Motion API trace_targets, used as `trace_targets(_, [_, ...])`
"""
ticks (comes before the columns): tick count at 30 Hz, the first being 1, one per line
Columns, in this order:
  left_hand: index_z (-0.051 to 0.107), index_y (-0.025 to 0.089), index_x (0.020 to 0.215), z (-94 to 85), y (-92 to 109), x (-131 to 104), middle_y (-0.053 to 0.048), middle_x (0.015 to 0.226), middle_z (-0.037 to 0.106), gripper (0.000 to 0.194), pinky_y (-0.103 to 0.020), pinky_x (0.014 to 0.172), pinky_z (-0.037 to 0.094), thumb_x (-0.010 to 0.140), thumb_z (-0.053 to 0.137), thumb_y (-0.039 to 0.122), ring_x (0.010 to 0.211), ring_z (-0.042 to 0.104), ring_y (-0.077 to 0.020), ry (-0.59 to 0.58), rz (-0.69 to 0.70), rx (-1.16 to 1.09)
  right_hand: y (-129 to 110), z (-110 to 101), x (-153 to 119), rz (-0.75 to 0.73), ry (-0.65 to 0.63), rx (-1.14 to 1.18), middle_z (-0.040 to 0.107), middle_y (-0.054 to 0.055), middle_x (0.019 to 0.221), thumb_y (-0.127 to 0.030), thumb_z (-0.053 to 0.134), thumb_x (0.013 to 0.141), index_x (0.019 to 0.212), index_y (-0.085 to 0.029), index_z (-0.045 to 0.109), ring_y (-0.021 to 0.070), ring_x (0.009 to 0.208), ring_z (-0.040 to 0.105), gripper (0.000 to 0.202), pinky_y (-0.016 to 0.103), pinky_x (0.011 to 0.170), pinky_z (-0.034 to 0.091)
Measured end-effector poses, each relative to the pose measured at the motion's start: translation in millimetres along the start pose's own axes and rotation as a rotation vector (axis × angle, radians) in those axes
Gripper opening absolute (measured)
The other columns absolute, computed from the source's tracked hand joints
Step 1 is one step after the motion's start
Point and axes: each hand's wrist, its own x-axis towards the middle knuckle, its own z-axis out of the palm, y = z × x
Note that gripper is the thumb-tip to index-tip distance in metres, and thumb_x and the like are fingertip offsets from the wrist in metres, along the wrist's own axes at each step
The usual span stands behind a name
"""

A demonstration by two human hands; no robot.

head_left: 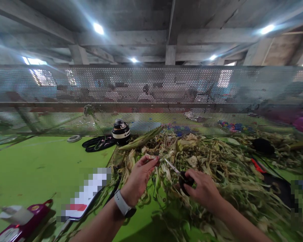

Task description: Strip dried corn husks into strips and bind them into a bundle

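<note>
My left hand, with a watch on its wrist, is pinched closed over the heap of dried husks. Whatever lies between its fingertips is too small to name. Black-handled scissors are gripped in my right hand. Their blades point up and left, with the tips just right of my left fingertips. Pale husk strips hang and lie below both hands on the green table.
A black bottle stands behind the hands, beside a black coiled item and a tape roll. A phone and a purple device lie left. A perforated metal screen crosses behind.
</note>
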Motion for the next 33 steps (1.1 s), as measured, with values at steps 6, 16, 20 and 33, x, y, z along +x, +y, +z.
trace_targets(6, [0.06,0.017,0.063,-3.0,2.2,4.6,0.003,0.068,0.062,0.019,-0.02,0.072,0.042,0.057,0.077,0.022,0.07,0.056,-0.0093,0.037,0.203,0.102,-12.0,-14.1,1.2,0.257,-0.392,0.859,0.046,-0.005,0.054,-0.052,0.06,0.07,0.065,-0.018,0.043,0.0066,0.045,0.041,0.039,0.018,0.045,0.03])
trace_targets(16, [0.06,0.016,0.064,-1.6,6.3,4.1,0.003,0.068,0.06,0.018,-0.021,0.073,0.04,0.059,0.076,0.023,0.071,0.053,-0.0094,-0.014,0.283,0.107,-6.7,-11.0,1.6,0.357,-0.61,0.996,0.05,-0.004,0.045,-0.061,0.061,0.067,0.067,-0.013,0.051,0.0016,0.035,0.027,0.048,0.017,0.036,0.013])
trace_targets(20, [0.061,0.016,0.064,0.3,5.4,1.8,0.003,0.068,0.06,0.018,-0.02,0.072,0.04,0.059,0.076,0.022,0.07,0.052,-0.0085,-0.021,0.267,0.102,-6.6,-9.4,1.6,0.37,-0.62,1.031,0.05,-0.005,0.045,-0.058,0.062,0.067,0.069,-0.013,0.052,0.0015,0.035,0.028,0.047,0.017,0.036,0.012])
trace_targets(33, [0.061,0.017,0.064,2.5,0.4,-2.9,0.002,0.073,0.061,0.015,-0.021,0.077,0.041,0.059,0.076,0.016,0.075,0.055,-0.0091,-0.061,0.141,-0.009,-2.6,-5.3,0.2,0.315,-0.591,1.076,0.051,-0.003,0.049,-0.056,0.062,0.069,0.069,-0.013,0.053,0.0032,0.039,0.035,0.044,0.018,0.039,0.017])
